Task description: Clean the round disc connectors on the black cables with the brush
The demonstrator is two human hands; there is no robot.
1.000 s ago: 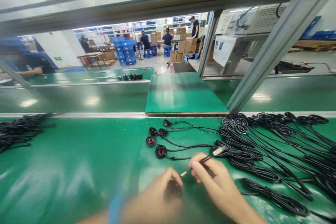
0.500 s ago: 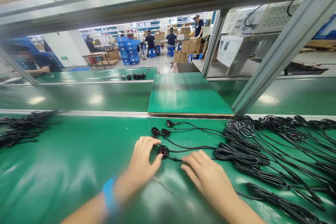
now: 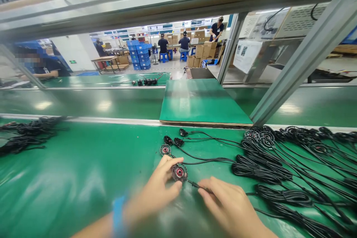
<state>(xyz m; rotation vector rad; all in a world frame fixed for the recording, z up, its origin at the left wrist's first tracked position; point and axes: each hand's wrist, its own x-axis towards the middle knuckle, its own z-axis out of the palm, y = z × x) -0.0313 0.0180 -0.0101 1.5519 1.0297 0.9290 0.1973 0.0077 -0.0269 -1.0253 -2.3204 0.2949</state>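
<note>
My left hand [image 3: 158,185], with a blue band on the wrist, has thumb and fingers closed around the rim of a round black toothed part [image 3: 179,172] with a red centre. From that part a black cable [image 3: 193,183] runs right, and my right hand [image 3: 227,201] pinches it between thumb and fingers. Just beyond my left fingers lies a second round part with a red centre [image 3: 165,150]. Farther off are smaller-looking black round parts [image 3: 168,140], their cables leading right to coiled black cable bundles [image 3: 260,169].
More round parts with cables [image 3: 320,148] crowd the right side of the green bench [image 3: 92,171]. Dark cable bundles [image 3: 30,134] lie at the left. A raised green board [image 3: 205,102] bridges the far edge, beside a slanting metal post [image 3: 295,55]. Several people sit or stand beyond.
The round part has come toward me and right with my left hand, uncovering another behind it. My right hand has moved nearer and closed on the cable.
</note>
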